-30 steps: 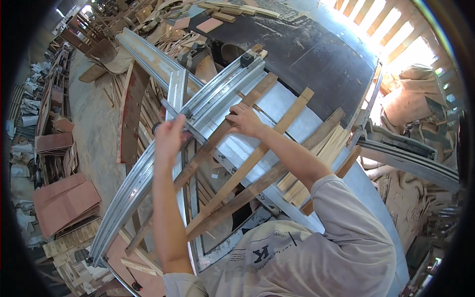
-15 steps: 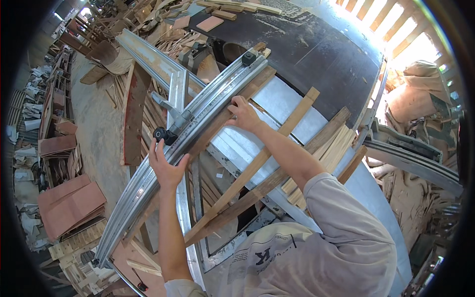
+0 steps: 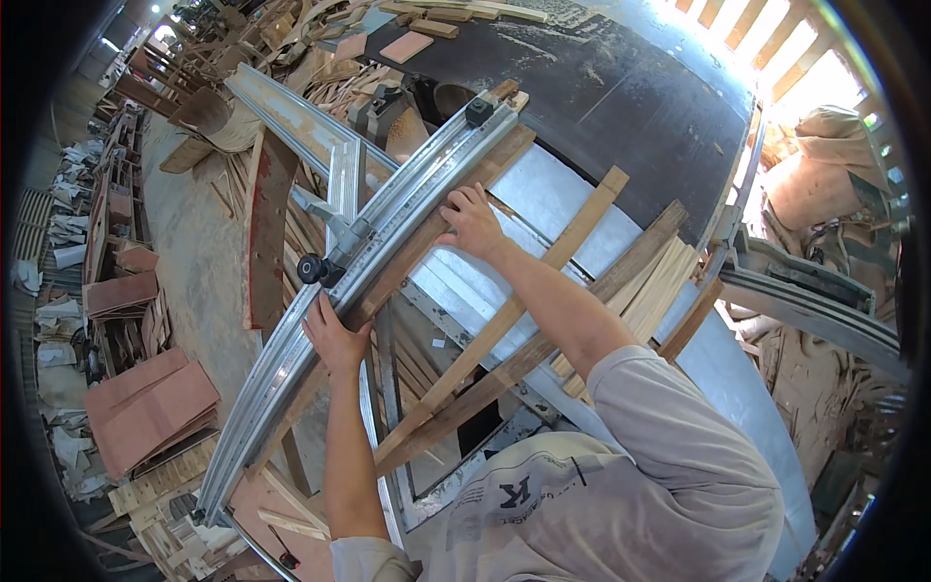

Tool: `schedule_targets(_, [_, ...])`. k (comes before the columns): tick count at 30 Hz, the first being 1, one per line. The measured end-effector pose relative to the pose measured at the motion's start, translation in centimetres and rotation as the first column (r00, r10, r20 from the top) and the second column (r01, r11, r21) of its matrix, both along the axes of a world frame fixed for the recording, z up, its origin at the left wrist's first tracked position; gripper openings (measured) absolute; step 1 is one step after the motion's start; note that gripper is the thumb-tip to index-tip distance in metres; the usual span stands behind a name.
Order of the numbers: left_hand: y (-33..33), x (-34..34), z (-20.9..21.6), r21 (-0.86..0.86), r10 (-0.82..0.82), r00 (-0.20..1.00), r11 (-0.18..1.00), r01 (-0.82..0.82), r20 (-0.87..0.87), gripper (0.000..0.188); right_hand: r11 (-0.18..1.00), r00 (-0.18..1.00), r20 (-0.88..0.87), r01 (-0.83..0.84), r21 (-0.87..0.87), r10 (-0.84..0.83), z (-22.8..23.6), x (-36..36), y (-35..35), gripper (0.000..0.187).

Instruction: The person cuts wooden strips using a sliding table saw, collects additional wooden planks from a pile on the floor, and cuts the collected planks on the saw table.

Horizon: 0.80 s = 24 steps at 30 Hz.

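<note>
A long wooden board (image 3: 402, 267) lies along the near side of a ribbed metal fence rail (image 3: 262, 373), which runs diagonally across my view. My right hand (image 3: 473, 225) is closed on the board's upper stretch, fingers bent over it and thumb on the near side. Farther down, my left hand (image 3: 337, 341) rests across the board and rail, fingers stretched out and thumb apart. Just beyond those fingertips is a black round knob (image 3: 311, 269) on a metal stop bracket (image 3: 351, 238). The board's underside is hidden.
Two loose wooden strips (image 3: 514, 308) cross the metal machine table (image 3: 548, 189) below my right forearm. A black-topped table (image 3: 640, 112) extends behind. Stacked reddish panels (image 3: 150, 407) lie on the left, and a red-edged board (image 3: 269, 228) stands beyond the rail.
My left hand has come down onto the board and rail, slightly lower and to the right, away from the knob. My right hand stays on the board.
</note>
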<state>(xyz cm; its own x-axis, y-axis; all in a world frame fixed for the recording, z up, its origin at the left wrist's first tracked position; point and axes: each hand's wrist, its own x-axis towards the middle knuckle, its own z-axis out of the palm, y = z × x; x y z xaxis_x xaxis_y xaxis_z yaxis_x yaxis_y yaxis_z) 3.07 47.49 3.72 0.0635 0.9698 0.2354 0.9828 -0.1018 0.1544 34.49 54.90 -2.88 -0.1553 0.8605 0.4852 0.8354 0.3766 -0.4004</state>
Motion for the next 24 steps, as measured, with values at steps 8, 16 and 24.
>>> schedule_targets(8, [0.1,0.1,0.2,0.007,0.025,1.0,1.0,-0.025,0.009,0.095,1.0,1.0,0.012,0.003,-0.014,-0.003,0.4,-0.2,0.0,0.053])
schedule_targets(16, [-0.5,0.0,0.3,0.022,0.032,0.998,0.999,-0.033,0.046,0.095,1.0,1.0,-0.006,-0.013,-0.018,0.013,1.3,-0.2,-0.7,0.052])
schedule_targets(24, [-0.8,-0.3,1.7,-0.006,0.074,0.992,0.997,-0.074,0.098,0.094,0.99,0.995,-0.022,-0.099,0.099,0.101,1.8,-0.5,0.0,0.048])
